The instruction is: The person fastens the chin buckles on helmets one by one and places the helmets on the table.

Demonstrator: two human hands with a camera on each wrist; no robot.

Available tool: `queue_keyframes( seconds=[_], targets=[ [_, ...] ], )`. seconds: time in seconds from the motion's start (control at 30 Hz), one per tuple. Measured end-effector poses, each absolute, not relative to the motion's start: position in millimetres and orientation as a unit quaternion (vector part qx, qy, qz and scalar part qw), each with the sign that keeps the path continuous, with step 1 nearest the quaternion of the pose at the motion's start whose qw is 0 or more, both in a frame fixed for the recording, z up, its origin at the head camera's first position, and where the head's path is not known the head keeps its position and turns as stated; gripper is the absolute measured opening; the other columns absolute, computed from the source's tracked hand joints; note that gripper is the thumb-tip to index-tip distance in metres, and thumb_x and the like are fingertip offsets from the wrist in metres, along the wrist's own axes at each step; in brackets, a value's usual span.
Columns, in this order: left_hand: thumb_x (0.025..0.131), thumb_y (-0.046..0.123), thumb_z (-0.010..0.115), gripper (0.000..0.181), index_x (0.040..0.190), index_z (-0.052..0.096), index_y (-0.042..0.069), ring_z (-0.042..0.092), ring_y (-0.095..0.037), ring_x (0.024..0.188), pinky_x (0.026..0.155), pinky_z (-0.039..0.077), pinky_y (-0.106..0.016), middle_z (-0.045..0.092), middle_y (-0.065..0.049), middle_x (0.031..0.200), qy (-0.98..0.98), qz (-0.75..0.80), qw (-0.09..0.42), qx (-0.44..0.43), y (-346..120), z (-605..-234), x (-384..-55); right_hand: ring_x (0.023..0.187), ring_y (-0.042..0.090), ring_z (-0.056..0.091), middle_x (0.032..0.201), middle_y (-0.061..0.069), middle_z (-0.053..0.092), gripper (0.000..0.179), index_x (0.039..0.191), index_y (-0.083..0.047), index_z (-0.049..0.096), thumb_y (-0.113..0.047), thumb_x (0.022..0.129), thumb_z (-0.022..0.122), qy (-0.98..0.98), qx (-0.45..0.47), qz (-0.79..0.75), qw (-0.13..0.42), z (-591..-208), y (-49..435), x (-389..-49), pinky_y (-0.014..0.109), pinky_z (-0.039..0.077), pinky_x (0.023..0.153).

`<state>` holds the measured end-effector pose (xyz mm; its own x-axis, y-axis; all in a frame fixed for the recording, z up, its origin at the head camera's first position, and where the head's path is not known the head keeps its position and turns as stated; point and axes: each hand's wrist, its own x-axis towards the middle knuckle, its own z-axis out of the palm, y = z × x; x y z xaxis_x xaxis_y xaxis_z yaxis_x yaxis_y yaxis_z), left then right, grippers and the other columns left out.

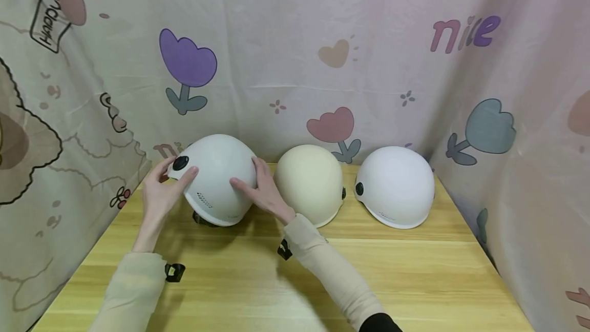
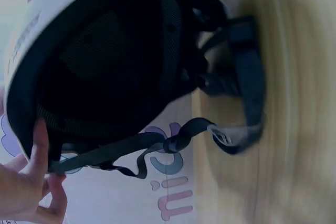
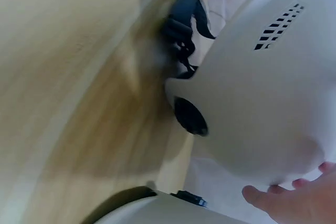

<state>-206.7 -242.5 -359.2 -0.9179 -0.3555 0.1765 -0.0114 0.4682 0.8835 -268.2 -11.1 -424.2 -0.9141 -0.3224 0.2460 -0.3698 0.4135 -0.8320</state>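
Note:
A white helmet [image 1: 216, 178] is tilted at the left of the row, its left side raised off the table. My left hand [image 1: 161, 191] grips its rim by the black round cap, thumb on the shell and a finger inside the edge. My right hand [image 1: 267, 188] holds the opposite side, thumb on the front and fingers partly hidden behind the shell. The left wrist view shows the dark liner [image 2: 105, 66] inside. A black chin strap [image 2: 249, 77] with a buckle hangs from it down to the wooden table [image 2: 299, 98].
Close to the right forearm, a cream helmet [image 1: 309, 183] sits on the table, dome up. Further right sits another white helmet [image 1: 396, 186], also dome up. A printed curtain [image 1: 276, 40] hangs behind the table and along both sides.

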Motion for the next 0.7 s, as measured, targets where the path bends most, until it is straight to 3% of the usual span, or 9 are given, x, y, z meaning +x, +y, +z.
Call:
queue_keyframes(
  seconds=[0.1,0.17,0.33,0.53,0.6,0.7],
  targets=[
    [0.089,0.044,0.074,0.075,0.153,0.045,0.017,0.051,-0.010,0.109,0.077,0.045,-0.014,0.056,-0.008,0.140,-0.832,-0.518,0.164,0.111,-239.4,-357.2,-206.6,0.149,0.031,0.033,0.166,0.010,0.021,0.105,0.162,-0.022,0.019,-0.086,0.083,0.044,-0.845,0.212,0.490,0.039,-421.5,-11.0,-268.5,0.056,0.040,0.116],
    [0.089,0.044,0.075,0.075,0.153,0.045,0.017,0.049,-0.005,0.103,0.071,0.044,-0.009,0.057,-0.005,0.135,-0.827,-0.528,0.161,0.110,-237.8,-356.4,-206.3,0.149,0.031,0.032,0.166,0.011,0.023,0.105,0.161,-0.021,0.021,-0.088,0.083,0.042,-0.845,0.214,0.489,0.047,-420.1,-10.6,-268.5,0.056,0.040,0.116],
    [0.090,0.039,0.075,0.072,0.152,0.046,0.016,0.049,0.000,0.104,0.073,0.045,-0.008,0.056,-0.002,0.138,-0.810,-0.554,0.160,0.109,-235.4,-356.1,-205.9,0.149,0.031,0.032,0.163,0.013,0.025,0.104,0.160,-0.023,0.025,-0.090,0.082,0.039,-0.843,0.220,0.487,0.061,-417.3,-9.0,-269.2,0.057,0.039,0.116],
    [0.091,0.033,0.076,0.070,0.151,0.047,0.015,0.047,0.001,0.103,0.071,0.047,-0.007,0.050,0.019,0.124,-0.786,-0.591,0.156,0.094,-235.3,-355.2,-207.2,0.150,0.030,0.028,0.163,0.010,0.025,0.099,0.158,-0.027,0.031,-0.089,0.081,0.042,-0.837,0.250,0.483,0.064,-411.2,-5.4,-271.7,0.060,0.035,0.118],
    [0.090,0.028,0.076,0.070,0.152,0.046,0.014,0.048,-0.001,0.102,0.071,0.052,-0.008,0.049,0.015,0.130,-0.763,-0.623,0.151,0.079,-235.0,-353.6,-208.0,0.151,0.030,0.027,0.164,0.009,0.025,0.094,0.157,-0.027,0.032,-0.084,0.084,0.046,-0.834,0.260,0.484,0.059,-408.2,-4.3,-272.8,0.061,0.034,0.118],
    [0.091,0.027,0.075,0.071,0.153,0.043,0.015,0.047,-0.004,0.103,0.071,0.056,-0.011,0.042,-0.001,0.149,-0.755,-0.637,0.143,0.058,-233.1,-349.8,-208.8,0.151,0.028,0.027,0.164,0.004,0.026,0.083,0.156,-0.029,0.035,-0.073,0.088,0.054,-0.830,0.268,0.487,0.047,-404.6,-3.3,-273.1,0.060,0.033,0.118]
  ],
)
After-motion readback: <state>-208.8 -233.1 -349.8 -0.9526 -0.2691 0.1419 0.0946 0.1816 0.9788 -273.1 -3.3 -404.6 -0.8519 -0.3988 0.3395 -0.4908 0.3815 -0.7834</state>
